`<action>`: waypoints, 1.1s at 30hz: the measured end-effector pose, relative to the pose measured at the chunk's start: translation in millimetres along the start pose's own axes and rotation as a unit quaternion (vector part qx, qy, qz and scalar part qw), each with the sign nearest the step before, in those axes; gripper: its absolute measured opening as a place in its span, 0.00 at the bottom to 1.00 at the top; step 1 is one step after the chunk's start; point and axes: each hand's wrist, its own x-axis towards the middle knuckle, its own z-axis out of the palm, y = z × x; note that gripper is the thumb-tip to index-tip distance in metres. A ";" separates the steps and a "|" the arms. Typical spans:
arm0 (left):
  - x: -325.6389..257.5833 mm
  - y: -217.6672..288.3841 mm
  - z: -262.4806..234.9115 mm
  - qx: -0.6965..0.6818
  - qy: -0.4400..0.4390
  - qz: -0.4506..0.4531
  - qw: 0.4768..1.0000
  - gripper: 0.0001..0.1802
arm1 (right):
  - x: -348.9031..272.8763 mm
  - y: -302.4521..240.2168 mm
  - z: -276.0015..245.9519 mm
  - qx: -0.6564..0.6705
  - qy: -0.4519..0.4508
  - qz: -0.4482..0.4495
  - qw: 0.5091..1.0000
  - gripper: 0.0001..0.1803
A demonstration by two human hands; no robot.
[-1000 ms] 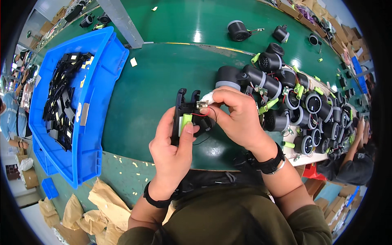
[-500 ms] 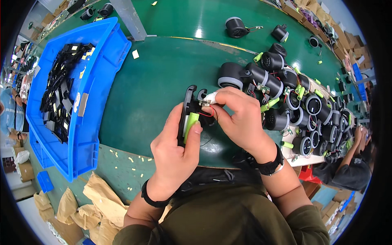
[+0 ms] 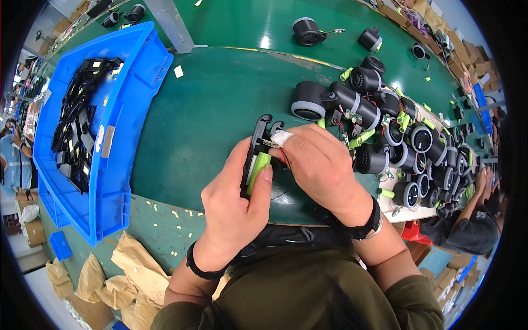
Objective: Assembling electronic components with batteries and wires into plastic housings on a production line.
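Blue plastic forms the bin (image 3: 113,187) at 9 to 10 o'clock, its long side turned toward the person. It contains a heap of black parts (image 3: 82,140), presumably grouped there for supply within reach of the left side. At 8 o'clock, brown paper bags (image 3: 140,264) lie below the edge of the green counter (image 3: 181,126).

At centre, the left grip (image 3: 228,195) is clenched around the black housing (image 3: 257,136), held above the counter with its hooked end toward 1 o'clock. The left thumb bears on the green cylinder (image 3: 259,170) along the housing, probably to keep it from slipping out. This angle appears to leave the hooked end accessible.

Just right of it, the right grip (image 3: 324,159) pinches the small circuit board (image 3: 269,143) at that end; a fingertip wears a white wrap (image 3: 282,137). The pinch is likely chosen for fine positioning. Whether the board is seated cannot be determined, as the fingers cover part of it. Red wires (image 3: 285,158) lead from beneath the fingers.

At 2 to 3 o'clock, black cylindrical units (image 3: 367,113) are piled closely together, seemingly to preserve working space at centre. Farther out, a co-worker's forearm (image 3: 474,203) is visible.
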 end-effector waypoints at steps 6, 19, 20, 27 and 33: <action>-3.5 1.0 1.0 0.006 -0.002 -0.002 1.000 0.19 | -1.6 -7.9 -2.1 -0.017 0.001 0.022 1.000 0.14; 0.1 19.9 -9.1 0.131 0.009 0.160 0.978 0.24 | 11.6 -8.1 -16.6 0.001 0.035 -0.045 0.998 0.18; 5.8 17.1 -8.1 0.123 0.012 0.172 0.977 0.25 | 15.7 -5.4 -18.7 -0.017 0.024 -0.053 0.998 0.18; 59.2 13.5 -6.4 -0.261 -0.063 -0.204 0.942 0.19 | 25.1 13.4 -12.8 0.022 0.000 0.089 0.996 0.18; 208.8 -13.4 -9.7 -0.402 -0.029 -0.203 0.893 0.14 | 18.7 27.3 -51.0 0.084 -0.025 0.146 0.985 0.13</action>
